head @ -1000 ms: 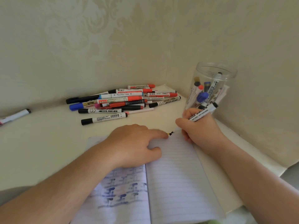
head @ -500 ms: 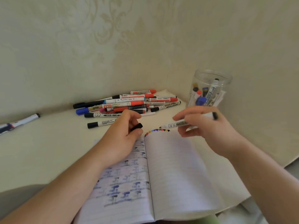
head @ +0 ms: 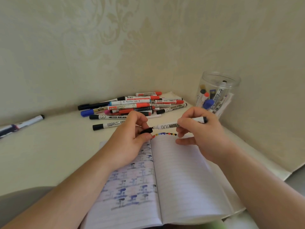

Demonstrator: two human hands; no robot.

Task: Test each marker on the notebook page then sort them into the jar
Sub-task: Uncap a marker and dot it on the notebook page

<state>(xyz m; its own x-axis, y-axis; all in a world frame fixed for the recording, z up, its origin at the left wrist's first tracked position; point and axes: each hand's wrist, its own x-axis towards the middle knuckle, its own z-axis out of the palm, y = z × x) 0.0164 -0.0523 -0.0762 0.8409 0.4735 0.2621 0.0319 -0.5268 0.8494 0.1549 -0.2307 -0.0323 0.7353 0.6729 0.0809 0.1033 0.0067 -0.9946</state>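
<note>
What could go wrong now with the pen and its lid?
The black cap in the left hand is just off the tip of the marker held by the right hand; a missed push could ink a fingertip. The bare tip hangs above the notebook, so a dip might leave a stray mark near the dot row.

Soft, even daylight with a faint greenish cast, only weak shadows under the forearms, wide-angle bending at the edges, slight blur in the lower corners.
</note>
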